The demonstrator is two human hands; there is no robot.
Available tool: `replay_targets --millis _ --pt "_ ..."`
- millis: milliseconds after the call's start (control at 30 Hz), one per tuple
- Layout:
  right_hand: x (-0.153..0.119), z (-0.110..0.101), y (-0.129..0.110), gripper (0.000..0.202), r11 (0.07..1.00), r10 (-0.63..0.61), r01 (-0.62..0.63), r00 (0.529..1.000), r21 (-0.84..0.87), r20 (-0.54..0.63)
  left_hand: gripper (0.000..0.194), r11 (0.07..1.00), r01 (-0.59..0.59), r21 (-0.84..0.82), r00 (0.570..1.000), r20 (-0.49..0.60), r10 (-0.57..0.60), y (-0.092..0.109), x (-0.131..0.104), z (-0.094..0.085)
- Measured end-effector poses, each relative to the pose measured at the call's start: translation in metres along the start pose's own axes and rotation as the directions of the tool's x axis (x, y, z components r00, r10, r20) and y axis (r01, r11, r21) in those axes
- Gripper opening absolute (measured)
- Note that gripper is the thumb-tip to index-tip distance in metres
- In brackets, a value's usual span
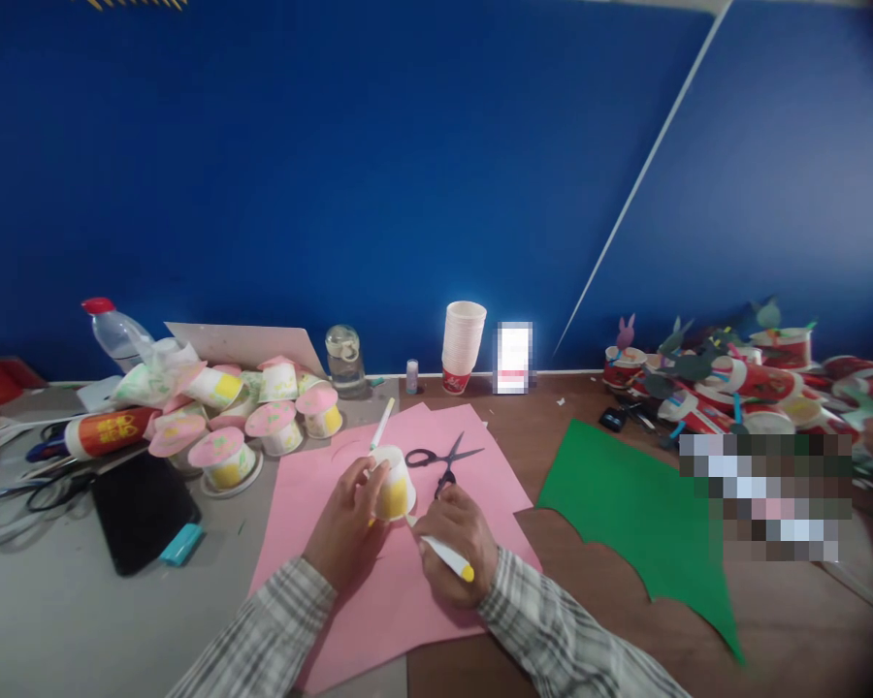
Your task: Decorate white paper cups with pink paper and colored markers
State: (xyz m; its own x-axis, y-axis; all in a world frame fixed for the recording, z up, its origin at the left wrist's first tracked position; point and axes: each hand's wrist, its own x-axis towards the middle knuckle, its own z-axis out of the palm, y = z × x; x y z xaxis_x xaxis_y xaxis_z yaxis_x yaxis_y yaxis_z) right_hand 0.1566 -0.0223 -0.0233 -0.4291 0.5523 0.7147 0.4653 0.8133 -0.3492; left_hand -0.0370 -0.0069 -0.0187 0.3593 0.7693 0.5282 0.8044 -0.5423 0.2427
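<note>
My left hand is closed round the side of a white paper cup that has a yellow coloured patch. My right hand grips a white marker with a yellow end. Its tip is at the lower right of the cup's rim; I cannot tell if it touches. Both hands are over pink paper. Just beyond the right hand lie open scissors with dark handles. A thin white pen-like stick lies on the paper behind the cup.
Several decorated cups crowd the left, near a black tablet-like slab. A cup stack and a glass jar stand by the blue partition. Cut green paper lies right, before piled red cups.
</note>
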Motion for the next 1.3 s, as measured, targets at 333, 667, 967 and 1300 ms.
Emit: replay_targets --millis 333,667,967,1300 --pt "-0.0020 0.0026 0.0032 0.016 1.000 -0.002 0.002 1.000 -0.001 -0.013 0.065 0.995 0.012 -0.101 1.000 0.027 -0.009 0.0001 0.0004 -0.0016" --pt "0.0007 -0.0001 0.0019 0.014 1.000 0.004 -0.004 1.000 -0.022 -0.019 0.068 0.993 0.022 -0.115 1.000 0.013 -0.021 0.0015 0.0011 -0.0021" --pt "-0.0013 0.0026 0.0037 0.015 0.999 0.017 -0.018 0.999 -0.030 -0.034 0.067 0.995 0.021 -0.099 1.000 0.008 -0.020 0.0004 0.0002 -0.0008" --pt "0.0024 -0.0020 -0.0002 0.018 0.999 0.003 0.001 0.995 0.036 -0.095 0.068 0.994 0.011 -0.109 1.000 0.009 -0.010 -0.0003 -0.0006 0.0003"
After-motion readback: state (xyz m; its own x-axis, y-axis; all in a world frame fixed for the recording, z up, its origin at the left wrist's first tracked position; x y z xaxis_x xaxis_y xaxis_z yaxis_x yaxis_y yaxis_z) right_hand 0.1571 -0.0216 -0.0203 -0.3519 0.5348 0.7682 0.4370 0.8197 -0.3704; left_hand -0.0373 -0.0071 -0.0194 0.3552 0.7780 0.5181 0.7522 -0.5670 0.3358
